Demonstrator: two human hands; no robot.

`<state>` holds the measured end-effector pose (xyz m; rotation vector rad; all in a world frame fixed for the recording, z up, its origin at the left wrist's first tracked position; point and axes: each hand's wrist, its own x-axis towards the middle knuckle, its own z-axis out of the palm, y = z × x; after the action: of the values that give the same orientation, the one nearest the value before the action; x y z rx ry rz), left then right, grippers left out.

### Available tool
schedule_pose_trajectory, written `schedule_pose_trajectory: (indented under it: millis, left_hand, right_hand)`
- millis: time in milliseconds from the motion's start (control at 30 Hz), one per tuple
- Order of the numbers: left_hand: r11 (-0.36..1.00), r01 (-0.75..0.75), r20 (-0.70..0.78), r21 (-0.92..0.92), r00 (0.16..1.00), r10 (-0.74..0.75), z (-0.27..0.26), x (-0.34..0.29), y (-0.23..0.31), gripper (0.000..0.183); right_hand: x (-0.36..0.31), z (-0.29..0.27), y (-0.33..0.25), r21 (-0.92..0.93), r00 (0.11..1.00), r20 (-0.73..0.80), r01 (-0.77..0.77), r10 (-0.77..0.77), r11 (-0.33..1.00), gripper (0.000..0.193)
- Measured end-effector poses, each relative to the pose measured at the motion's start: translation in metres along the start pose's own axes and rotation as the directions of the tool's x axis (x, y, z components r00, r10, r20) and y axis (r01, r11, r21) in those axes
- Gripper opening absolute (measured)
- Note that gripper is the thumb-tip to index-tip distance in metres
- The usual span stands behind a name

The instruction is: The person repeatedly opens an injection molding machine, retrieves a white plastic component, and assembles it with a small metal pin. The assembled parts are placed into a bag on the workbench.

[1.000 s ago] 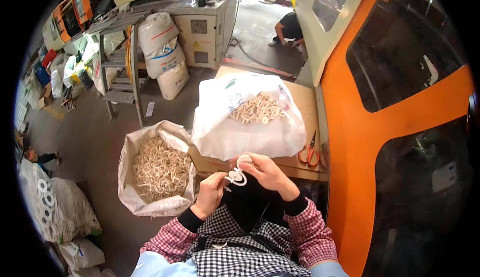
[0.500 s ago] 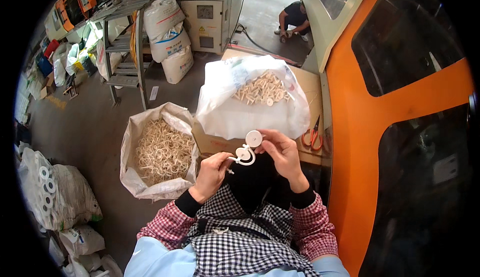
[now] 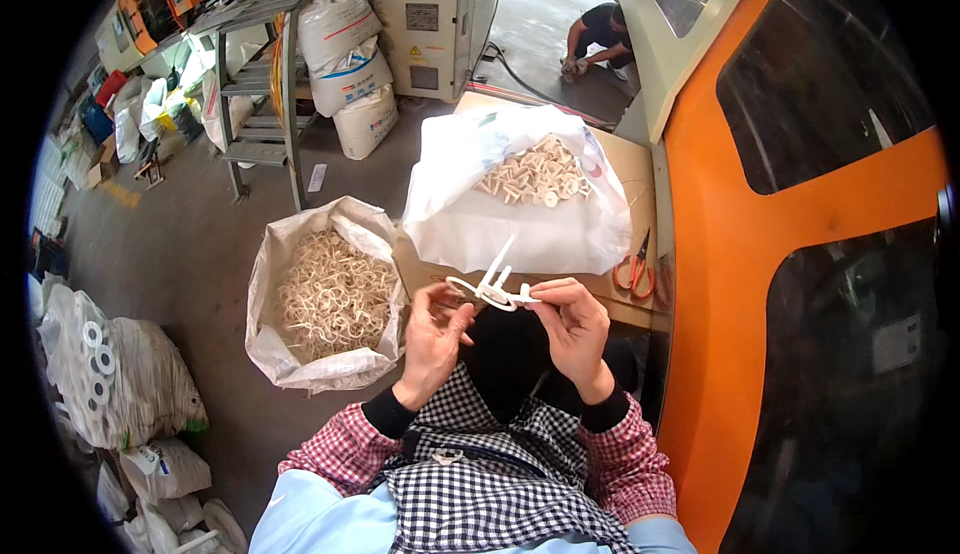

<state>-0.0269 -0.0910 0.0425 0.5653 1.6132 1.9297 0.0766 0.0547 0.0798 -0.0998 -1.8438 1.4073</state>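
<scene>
I see a white plastic piece (image 3: 490, 289), a runner with rings on thin arms, held in front of the chest, just this side of the tabletop (image 3: 640, 169). The right hand (image 3: 575, 324) pinches one end of the piece between thumb and fingertips, a narrow grip closed on the plastic. The left hand (image 3: 435, 334) is at the piece's other end, fingers curled; its grip looks to be on a ring there, though I can't see the contact clearly.

Beyond the piece, on the tabletop, an open white bag (image 3: 520, 224) holds a modest heap of small round parts (image 3: 535, 179). Left of the piece, on the floor, a sack (image 3: 325, 299) is nearly full of tangled white rings. Right of the piece lie orange scissors (image 3: 635, 269).

My judgement: the sorting is mid-run, with plenty already separated into both containers, and this piece not yet broken apart.
</scene>
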Motion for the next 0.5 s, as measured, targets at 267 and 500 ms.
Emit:
schedule_pose_trajectory:
  millis: [267,500]
  left_hand:
    - [0.743,0.376,0.263,-0.554,0.926,-0.272,-0.006,-0.001,-0.006,0.026]
    - [0.839,0.473,0.468,-0.269,0.825,-0.316,-0.015,0.005,0.008,0.016]
  right_hand:
    - [-0.037,0.018,0.021,0.347,0.953,0.059,-0.298,0.296,0.890,0.013]
    - [-0.004,-0.018,-0.008,-0.353,0.957,0.288,0.061,0.046,0.934,0.028]
